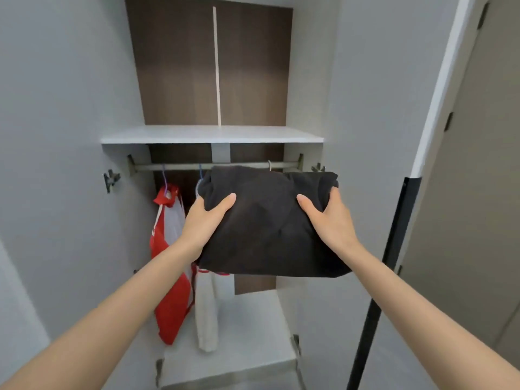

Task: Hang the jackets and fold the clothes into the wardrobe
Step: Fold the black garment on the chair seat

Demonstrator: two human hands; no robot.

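Grip is two-handed: left hand point(206, 218) clasps the folded black garment point(270, 223) at its nine o'clock edge, right hand point(333, 220) at three. Soft, probably light, it needs support underneath; it is held below the shelf point(211, 135) at twelve o'clock.

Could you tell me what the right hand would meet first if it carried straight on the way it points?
Probably the hanging rail under the shelf: the right hand, gripping the folded black garment, points up and inward toward it. Depth is unclear.
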